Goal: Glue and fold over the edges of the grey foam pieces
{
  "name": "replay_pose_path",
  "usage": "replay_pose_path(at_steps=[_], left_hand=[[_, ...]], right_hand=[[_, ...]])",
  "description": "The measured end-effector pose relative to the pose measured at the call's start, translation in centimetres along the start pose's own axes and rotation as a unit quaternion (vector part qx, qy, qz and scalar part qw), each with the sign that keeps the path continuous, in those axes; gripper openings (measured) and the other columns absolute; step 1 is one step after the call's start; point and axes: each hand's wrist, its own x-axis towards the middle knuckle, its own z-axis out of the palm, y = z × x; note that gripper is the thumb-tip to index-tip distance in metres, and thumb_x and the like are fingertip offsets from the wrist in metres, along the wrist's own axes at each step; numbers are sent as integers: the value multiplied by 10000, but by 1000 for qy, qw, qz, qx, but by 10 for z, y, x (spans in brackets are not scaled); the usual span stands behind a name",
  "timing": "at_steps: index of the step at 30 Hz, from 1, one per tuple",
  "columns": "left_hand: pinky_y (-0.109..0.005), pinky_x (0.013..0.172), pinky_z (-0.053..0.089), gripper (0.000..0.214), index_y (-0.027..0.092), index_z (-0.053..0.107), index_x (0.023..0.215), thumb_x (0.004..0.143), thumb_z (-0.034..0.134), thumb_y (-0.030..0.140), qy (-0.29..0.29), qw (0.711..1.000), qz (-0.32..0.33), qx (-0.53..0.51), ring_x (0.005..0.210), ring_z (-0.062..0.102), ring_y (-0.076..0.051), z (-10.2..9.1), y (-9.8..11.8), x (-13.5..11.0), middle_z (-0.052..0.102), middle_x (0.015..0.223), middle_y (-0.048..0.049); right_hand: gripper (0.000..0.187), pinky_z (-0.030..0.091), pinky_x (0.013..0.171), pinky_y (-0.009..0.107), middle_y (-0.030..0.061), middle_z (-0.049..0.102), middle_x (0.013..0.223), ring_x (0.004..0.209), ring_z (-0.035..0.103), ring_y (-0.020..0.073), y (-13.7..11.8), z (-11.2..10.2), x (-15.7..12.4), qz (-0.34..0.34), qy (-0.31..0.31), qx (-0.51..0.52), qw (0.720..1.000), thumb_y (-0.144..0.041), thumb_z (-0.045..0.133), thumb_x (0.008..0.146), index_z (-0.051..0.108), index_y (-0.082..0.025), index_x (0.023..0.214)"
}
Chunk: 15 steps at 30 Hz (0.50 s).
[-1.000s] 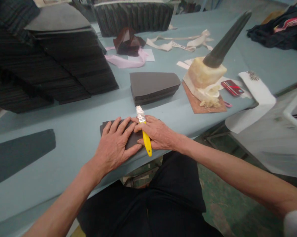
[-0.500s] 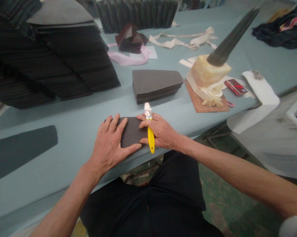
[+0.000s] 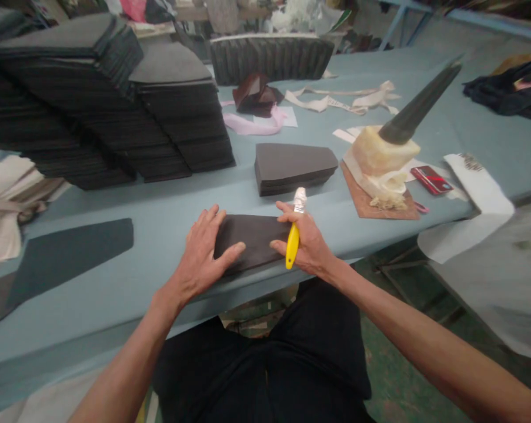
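A small stack of dark grey foam pieces (image 3: 251, 238) lies at the near edge of the blue table (image 3: 159, 223). My left hand (image 3: 203, 249) grips its left end, thumb on top and fingers over the far edge. My right hand (image 3: 307, 241) holds the right end and at the same time keeps a yellow-handled brush (image 3: 294, 241) between its fingers, white bristles pointing away from me.
A second grey foam stack (image 3: 291, 167) sits behind. Tall black foam piles (image 3: 115, 111) fill the back left. A yellowish block with a dark cone (image 3: 388, 153) stands on a brown board at the right, beside a red phone (image 3: 431, 179). A flat dark piece (image 3: 71, 252) lies at the left.
My left hand has slid from flat on the stack's top to its left end. The right hand shifted to the right end, still carrying the brush. The camera view rose.
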Motion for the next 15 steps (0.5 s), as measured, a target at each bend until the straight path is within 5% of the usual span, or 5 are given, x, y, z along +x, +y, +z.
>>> replay_pose_path(at_steps=[3,7,15], left_hand=[[-587,1394,281,851,214,326,1694,1052,222,764,57,993,-63,-84,1701,266,-306,-4,-11,-13,284,1810,-170],[-496,1327,441,924,191,190,1732,1013,-146,664,99,967,-125,-200,1667,342,-258,3,-21,-23,283,1808,-180],[-512,1395,317,943,174,215,1726,1016,-86,717,156,906,-157,-361,1695,270,-254,23,-6,-26,251,1822,-142]], right_hand=[[444,462,1217,605,269,572,1607,1513,579,337,-3,5,-13,122,98,30,987,-428,744,960,536,-226,1297],[467,425,1251,588,272,574,1576,1478,597,316,-10,12,-22,238,164,51,956,-483,750,929,546,-224,1261],[550,368,1281,618,234,604,1524,1440,602,347,-26,8,-15,311,139,44,939,-561,797,827,577,-229,1205]])
